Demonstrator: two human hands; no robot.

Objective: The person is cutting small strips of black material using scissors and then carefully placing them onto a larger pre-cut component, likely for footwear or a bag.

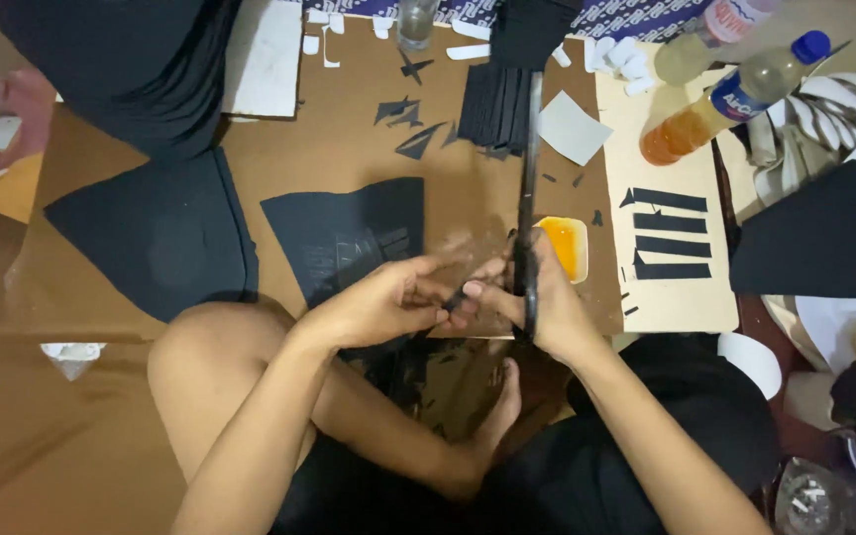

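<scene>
My right hand (547, 302) grips the handles of long black scissors (528, 178), whose blades point away from me over the brown cardboard (339, 163). My left hand (383, 297) pinches a small black strip (456, 296) right beside the scissors, the two hands touching. A black sheet with pale markings (349, 233) lies just beyond my left hand. A small white tray of orange glue (565, 246) sits by my right hand.
Several cut black strips (671, 233) lie on a pale board at the right. Two bottles (715, 94) rest at the top right. A stack of black pieces (492, 104), black scraps and a large black piece (156, 233) lie around. My knee (210, 367) is below.
</scene>
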